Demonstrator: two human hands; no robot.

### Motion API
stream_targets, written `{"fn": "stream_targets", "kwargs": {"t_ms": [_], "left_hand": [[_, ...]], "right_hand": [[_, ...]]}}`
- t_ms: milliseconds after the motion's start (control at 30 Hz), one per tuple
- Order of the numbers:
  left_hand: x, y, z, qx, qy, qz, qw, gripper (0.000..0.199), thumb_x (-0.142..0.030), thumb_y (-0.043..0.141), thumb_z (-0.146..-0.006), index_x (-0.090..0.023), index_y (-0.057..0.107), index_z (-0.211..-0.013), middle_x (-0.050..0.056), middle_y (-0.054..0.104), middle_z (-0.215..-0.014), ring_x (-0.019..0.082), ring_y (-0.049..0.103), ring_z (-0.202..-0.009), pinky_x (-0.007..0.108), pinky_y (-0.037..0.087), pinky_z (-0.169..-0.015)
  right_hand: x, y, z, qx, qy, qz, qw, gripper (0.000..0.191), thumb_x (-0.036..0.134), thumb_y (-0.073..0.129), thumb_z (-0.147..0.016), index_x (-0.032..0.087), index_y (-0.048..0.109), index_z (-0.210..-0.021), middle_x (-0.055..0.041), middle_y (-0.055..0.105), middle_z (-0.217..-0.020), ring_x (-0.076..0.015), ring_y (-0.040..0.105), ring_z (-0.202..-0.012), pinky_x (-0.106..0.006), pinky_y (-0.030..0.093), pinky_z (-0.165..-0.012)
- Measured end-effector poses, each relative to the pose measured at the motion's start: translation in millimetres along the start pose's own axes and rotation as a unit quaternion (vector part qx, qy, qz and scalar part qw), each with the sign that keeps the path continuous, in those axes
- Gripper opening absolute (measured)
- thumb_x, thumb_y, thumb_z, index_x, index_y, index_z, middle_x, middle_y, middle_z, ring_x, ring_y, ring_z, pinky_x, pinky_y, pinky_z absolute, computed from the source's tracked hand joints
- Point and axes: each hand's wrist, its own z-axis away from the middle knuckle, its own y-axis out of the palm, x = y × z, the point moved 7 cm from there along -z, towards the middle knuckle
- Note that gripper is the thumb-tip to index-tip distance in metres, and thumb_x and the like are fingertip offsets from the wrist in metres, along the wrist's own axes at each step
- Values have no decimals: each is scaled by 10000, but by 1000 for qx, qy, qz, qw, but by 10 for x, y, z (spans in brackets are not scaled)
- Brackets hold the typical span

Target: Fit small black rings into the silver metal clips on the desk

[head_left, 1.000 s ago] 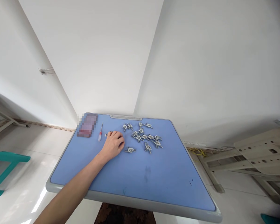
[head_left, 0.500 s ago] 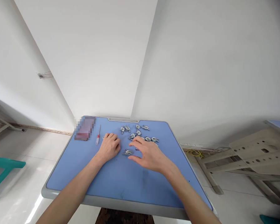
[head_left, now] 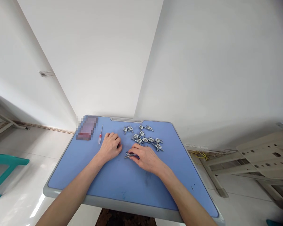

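"What was held by the right hand (head_left: 146,158)?"

"A grey, winged metal fitting (head_left: 129,154) was pinched at the fingertips, narrowly."

"And the left hand (head_left: 110,146)?"

"It was curled on the blue table (head_left: 132,188); whether anything was gripped could not be told."

"What else was seen?"

"About eleven fittings (head_left: 141,133) were scattered beyond the right hand, and one red-handled screwdriver (head_left: 100,135) lay left of the left hand."

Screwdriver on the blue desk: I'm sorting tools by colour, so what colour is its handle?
The handle is red, paler at its end; the head view shows it best.
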Motion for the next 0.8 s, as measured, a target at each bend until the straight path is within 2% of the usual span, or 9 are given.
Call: {"fn": "stream_targets", "kwargs": {"t_ms": [200,300,400,533,633,800], "left_hand": [[1,-64,7,-5,-10,18,1000,32,-186,543,-782,-184,574,-790,44,581,-815,204,508,-807,369,332,-769],[-32,-114,17,-8,-2,46,999,154,-137,507,-778,-191,585,-899,43,600,-870,203,521,-843,368,334,-795],[-134,-151,28,6,27,84,996,185,-133,505,-782,-194,591,-934,44,609,-882,202,521,-846,368,336,-814],[-333,-136,56,37,77,135,987,141,-264,562,-819,-198,598,-939,41,609,-867,199,513,-828,365,342,-830],[-428,-64,72,55,92,141,984,128,-301,555,-849,-201,611,-906,39,603,-837,192,504,-809,352,346,-802],[-479,-1,75,57,97,140,984,150,-228,487,-901,-214,636,-890,39,601,-846,179,496,-798,330,337,-766]], "right_hand": [[-97,-69,45,-26,18,-105,994,136,192,591,-835,224,628,-962,-13,631,-962,-141,594,-804,-260,437,-702],[-163,-144,66,-46,28,-133,990,110,214,591,-834,223,630,-937,-17,636,-931,-145,590,-804,-267,445,-712],[-248,-215,77,-72,51,-151,985,76,242,597,-831,223,625,-899,-14,642,-908,-147,592,-792,-270,450,-713],[-374,-236,76,-113,115,-97,982,73,234,590,-836,214,608,-903,-19,648,-909,-147,601,-766,-266,440,-684],[-379,-159,34,-96,127,-23,987,87,212,561,-857,206,604,-932,-29,649,-931,-145,607,-742,-258,419,-645],[-325,-60,-35,-63,114,41,991,118,211,529,-882,198,608,-968,-43,644,-966,-155,621,-759,-254,390,-616]]}}
